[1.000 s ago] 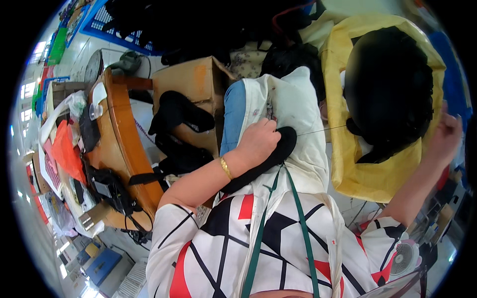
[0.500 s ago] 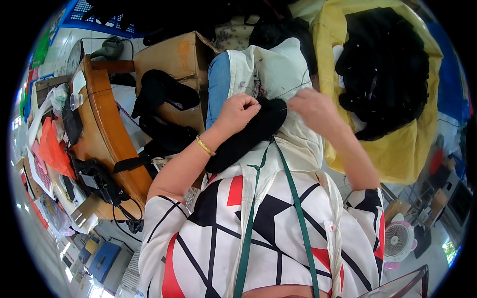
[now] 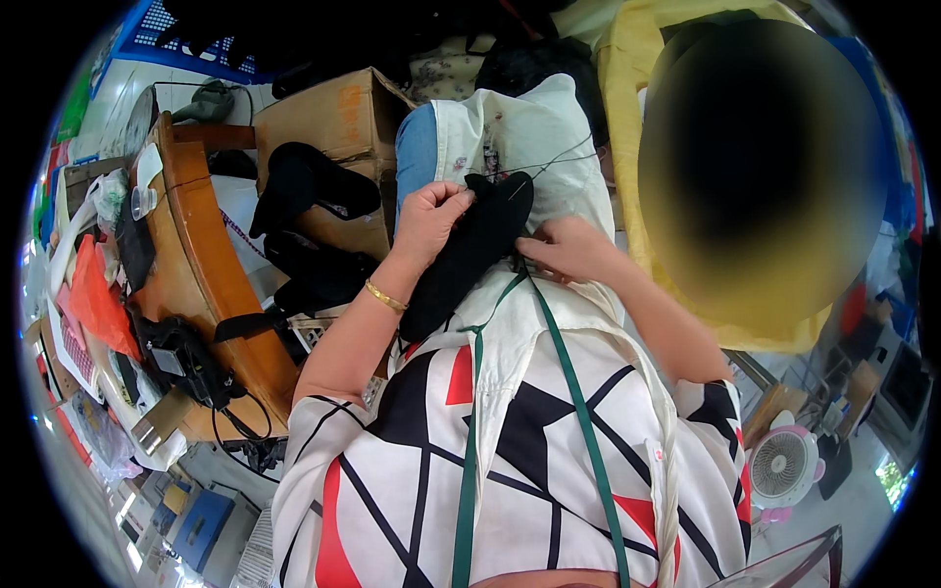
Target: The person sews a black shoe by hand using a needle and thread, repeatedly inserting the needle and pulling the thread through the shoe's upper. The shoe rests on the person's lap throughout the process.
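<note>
A long, rounded black cloth piece lies slantwise over my lap on a white apron. My left hand is closed, pinching the piece's upper left edge between thumb and fingers. At its right edge my right hand is closed too, with thumb and fingertips against the cloth. Near the piece's rounded far end a thin pale sliver, apparently a needle, stands out against the black. A dark thread runs loosely from there across the apron.
On my left, a cardboard box carries similar black pieces beside a curved wooden table edge. To my right is a large yellow bag, mostly covered by a blur. A fan stands at the lower right.
My right hand has come down and left from the apron to the black piece's right edge. The piece now shows its rounded end more fully, with the needle visible; my left hand keeps pinching it.
</note>
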{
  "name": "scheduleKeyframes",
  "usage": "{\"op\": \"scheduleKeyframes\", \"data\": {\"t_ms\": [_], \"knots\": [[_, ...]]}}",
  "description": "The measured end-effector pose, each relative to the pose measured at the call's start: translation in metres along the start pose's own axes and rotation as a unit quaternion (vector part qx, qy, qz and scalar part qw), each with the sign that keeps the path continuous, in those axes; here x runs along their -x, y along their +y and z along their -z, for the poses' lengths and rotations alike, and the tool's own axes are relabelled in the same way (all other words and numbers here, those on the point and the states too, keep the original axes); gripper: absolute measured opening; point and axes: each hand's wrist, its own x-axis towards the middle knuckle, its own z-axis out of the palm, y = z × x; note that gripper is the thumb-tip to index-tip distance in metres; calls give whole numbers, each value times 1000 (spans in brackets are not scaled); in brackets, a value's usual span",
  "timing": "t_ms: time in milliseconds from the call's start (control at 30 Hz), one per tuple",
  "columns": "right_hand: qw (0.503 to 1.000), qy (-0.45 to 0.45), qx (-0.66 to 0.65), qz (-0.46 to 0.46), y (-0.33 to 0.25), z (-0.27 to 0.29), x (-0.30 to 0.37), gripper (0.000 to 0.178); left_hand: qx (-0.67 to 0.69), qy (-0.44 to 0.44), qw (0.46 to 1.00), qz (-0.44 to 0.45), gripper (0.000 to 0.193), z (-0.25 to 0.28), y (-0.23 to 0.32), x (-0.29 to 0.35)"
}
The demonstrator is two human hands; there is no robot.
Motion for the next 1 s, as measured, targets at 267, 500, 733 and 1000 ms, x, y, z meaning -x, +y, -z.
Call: {"op": "scheduleKeyframes", "data": {"t_ms": [267,500,733,1000], "knots": [[972,130,129,145,40,-17,-10,36,-25,10,999,-25,13,-5,-6,0],[986,136,-49,80,18,23,58,27,-16,16,1000,15,14,-9,-2,4],[903,241,258,245,-51,3,40,23,-10,10,999,33,14,-10,-1,4],[856,262,372,245,-55,-9,1,21,-35,1,999,-1,13,-11,-4,4]]}}
